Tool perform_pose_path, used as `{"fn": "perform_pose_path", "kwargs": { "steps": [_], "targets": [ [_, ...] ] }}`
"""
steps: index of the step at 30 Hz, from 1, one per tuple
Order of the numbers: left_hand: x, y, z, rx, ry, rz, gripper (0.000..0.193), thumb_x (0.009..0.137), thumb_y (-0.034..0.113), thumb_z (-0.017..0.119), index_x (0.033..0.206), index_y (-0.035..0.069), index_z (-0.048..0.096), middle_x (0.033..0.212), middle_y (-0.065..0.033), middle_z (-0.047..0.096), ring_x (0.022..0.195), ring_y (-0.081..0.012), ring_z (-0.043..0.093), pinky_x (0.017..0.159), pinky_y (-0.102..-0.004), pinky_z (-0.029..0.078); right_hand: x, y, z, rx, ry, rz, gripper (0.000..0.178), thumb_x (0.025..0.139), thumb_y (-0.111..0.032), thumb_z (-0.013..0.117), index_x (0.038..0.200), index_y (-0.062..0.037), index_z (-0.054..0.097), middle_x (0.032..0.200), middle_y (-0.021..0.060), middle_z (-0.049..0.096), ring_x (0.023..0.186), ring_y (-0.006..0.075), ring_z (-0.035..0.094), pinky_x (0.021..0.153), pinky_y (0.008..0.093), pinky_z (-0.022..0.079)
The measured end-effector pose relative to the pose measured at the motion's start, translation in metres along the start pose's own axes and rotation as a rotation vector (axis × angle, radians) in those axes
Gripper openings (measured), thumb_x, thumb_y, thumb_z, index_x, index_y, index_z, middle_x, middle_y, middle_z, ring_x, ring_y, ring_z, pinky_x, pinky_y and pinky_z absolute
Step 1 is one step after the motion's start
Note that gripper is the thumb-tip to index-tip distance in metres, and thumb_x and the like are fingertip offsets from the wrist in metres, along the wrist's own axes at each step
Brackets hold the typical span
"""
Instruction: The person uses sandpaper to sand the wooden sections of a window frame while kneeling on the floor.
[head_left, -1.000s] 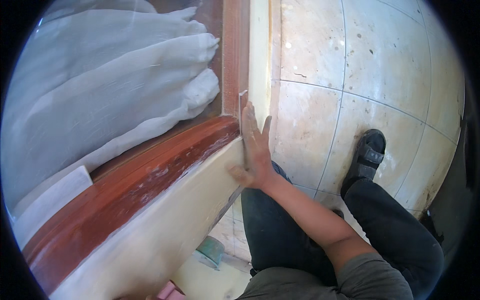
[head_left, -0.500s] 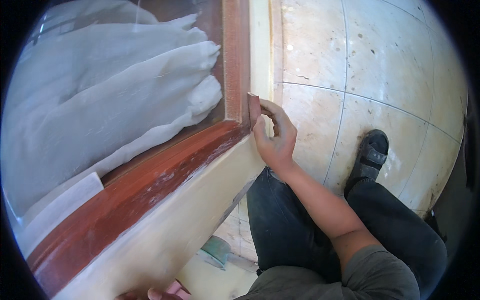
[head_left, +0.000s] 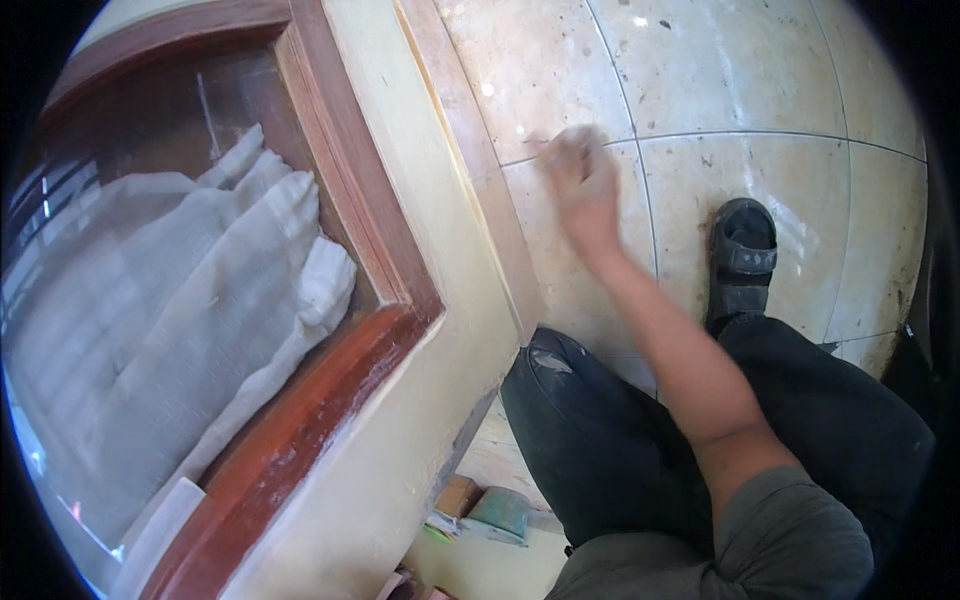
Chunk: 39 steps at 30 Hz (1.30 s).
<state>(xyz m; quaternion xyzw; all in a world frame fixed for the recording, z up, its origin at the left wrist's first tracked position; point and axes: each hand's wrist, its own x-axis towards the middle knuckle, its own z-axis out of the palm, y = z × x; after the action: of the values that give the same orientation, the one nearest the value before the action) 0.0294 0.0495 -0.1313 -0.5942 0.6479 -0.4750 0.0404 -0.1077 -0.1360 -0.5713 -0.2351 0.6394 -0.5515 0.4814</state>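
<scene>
My right hand (head_left: 583, 180) is in the air over the floor tiles, to the right of the window frame. It is blurred by motion, with the fingers curled in. A faint reddish smear at the fingertips matches the folded piece of sandpaper (head_left: 537, 137). Nearest on its left is the brown wooden window frame (head_left: 370, 180), set in a cream wall edge (head_left: 440, 370). Whitish scuffs mark the frame's lower rail (head_left: 300, 430). My left hand does not show.
Behind the glass hangs a bunched white curtain (head_left: 230, 270). Below the sill are a green container (head_left: 500, 513), a brown block (head_left: 459, 495) and small reddish things (head_left: 397, 583) at the lower edge. My sandalled foot (head_left: 743, 255) rests on the tiled floor (head_left: 740, 80).
My right hand has come off the window frame's corner and moved up and away over the tiles. The view has shifted rightward, and my left hand has left the lower edge.
</scene>
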Motion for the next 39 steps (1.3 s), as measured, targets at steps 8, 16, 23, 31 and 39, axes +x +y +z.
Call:
{"fn": "perform_pose_path", "kwargs": {
  "steps": [8, 16, 23, 31, 39],
  "targets": [
    [-0.008, 0.0, 0.001, -0.078, -0.012, -0.007, 0.058, 0.1, 0.036, 0.086, 0.137, -0.005, 0.067, 0.126, -0.018, 0.071, 0.099, -0.0324, 0.07, 0.086, -0.0448, 0.058, -0.102, 0.005, 0.08, -0.047, -0.243, -0.403, 0.103, 0.07, -0.065, 0.099, 0.136, -0.0005, 0.053, 0.112, 0.0162, 0.053, 0.098, 0.0307, 0.059, 0.077, 0.0425, 0.053],
    [-0.012, -0.006, 0.016, -0.163, 0.009, -0.016, 0.06, 0.1, 0.036, 0.086, 0.138, -0.005, 0.066, 0.125, -0.0182, 0.072, 0.099, -0.0321, 0.07, 0.087, -0.0448, 0.058, 0.008, -0.028, 0.142, 0.029, -0.202, -0.179, 0.129, 0.061, -0.076, 0.099, 0.151, -0.0001, 0.046, 0.112, 0.0166, 0.056, 0.1, 0.032, 0.061, 0.086, 0.0474, 0.055],
    [0.003, 0.0, 0.025, -0.198, -0.041, -0.008, 0.061, 0.1, 0.037, 0.085, 0.139, -0.005, 0.065, 0.124, -0.0183, 0.072, 0.099, -0.0318, 0.071, 0.087, -0.0448, 0.058, 0.179, -0.085, 0.207, -0.112, -0.091, -0.19, 0.112, 0.079, -0.061, 0.097, 0.153, -0.0042, 0.035, 0.105, 0.0162, 0.067, 0.093, 0.0314, 0.07, 0.088, 0.0456, 0.059],
    [0.012, 0.001, 0.023, -0.232, -0.074, 0.004, 0.063, 0.1, 0.038, 0.085, 0.14, -0.006, 0.065, 0.123, -0.0185, 0.072, 0.099, -0.0315, 0.071, 0.087, -0.0448, 0.058, 0.149, -0.074, 0.198, -0.029, -0.207, 0.05, 0.117, 0.077, -0.078, 0.091, 0.147, 0.0006, 0.041, 0.124, 0.0282, 0.072, 0.112, 0.0392, 0.074, 0.099, 0.0471, 0.059],
    [-0.021, -0.051, -0.018, -0.355, -0.103, 0.038, 0.068, 0.099, 0.039, 0.086, 0.144, -0.006, 0.062, 0.122, -0.019, 0.074, 0.101, -0.031, 0.072, 0.089, -0.0432, 0.06, 0.034, -0.028, 0.143, 0.012, 0.273, 0.466, 0.073, 0.093, -0.055, 0.087, 0.125, 0.0017, 0.053, 0.09, 0.013, 0.069, 0.085, 0.0258, 0.069, 0.083, 0.0396, 0.056]
  ]
}}
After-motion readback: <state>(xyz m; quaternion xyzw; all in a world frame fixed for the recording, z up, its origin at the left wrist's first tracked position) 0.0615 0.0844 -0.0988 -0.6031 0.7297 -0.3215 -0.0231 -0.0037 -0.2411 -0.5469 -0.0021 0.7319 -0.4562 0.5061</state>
